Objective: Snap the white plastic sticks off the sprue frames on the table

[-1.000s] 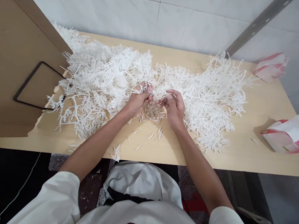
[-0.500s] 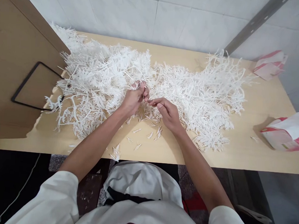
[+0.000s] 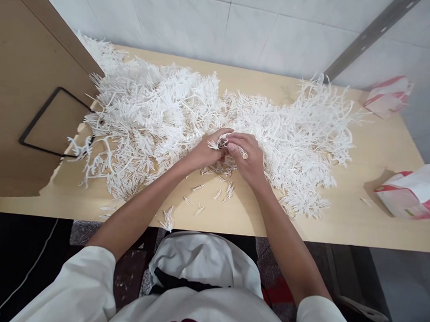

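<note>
My left hand is curled around a small white branched plastic sprig, whose thin tips stick out between thumb and fingers. Against it, my right hand has its fingers bent and pressed to the same sprig; what its fingertips pinch is partly hidden. A large heap of white branched sprigs lies to the left of my hands. Another heap of them spreads to the right. Several loose small sprigs are scattered on the table just below my hands.
The wooden table stands against a tiled wall. A cardboard box with a black wire frame is at the left. Two red-and-white paper packets sit at the right, near a metal post.
My left hand has moved right and slightly down, turning with the sprig in it. My right hand has shifted a little, and the two hands now meet.
</note>
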`<move>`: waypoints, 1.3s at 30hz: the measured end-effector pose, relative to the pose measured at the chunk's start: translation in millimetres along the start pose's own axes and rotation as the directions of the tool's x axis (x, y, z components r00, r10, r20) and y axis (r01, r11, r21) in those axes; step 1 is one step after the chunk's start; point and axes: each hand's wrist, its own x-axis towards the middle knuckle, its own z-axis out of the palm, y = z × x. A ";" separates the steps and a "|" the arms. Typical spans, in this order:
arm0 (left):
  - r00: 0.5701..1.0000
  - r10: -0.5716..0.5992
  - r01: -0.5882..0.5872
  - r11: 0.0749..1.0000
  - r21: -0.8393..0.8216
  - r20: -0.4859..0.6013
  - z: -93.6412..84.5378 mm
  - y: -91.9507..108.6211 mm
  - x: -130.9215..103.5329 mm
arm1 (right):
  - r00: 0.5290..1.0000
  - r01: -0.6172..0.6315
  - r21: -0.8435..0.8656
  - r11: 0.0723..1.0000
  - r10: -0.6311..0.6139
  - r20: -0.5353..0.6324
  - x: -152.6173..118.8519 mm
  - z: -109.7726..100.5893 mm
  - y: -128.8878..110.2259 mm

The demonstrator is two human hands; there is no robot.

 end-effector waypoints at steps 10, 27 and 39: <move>0.982 0.171 -0.160 0.980 0.115 -0.086 -6.2 11.5 -2.6 | 0.965 -0.248 0.177 0.953 0.259 -0.043 1.3 -0.2 0.2; 0.965 0.254 -0.207 0.889 0.408 -0.065 -2.9 8.7 -6.1 | 0.998 -0.060 0.101 0.993 0.060 0.005 -0.1 -1.0 -4.4; 0.957 0.167 -0.099 0.957 0.274 -0.238 -3.8 10.3 -1.3 | 0.907 -0.343 0.340 0.876 0.403 -0.122 -2.0 4.6 -1.1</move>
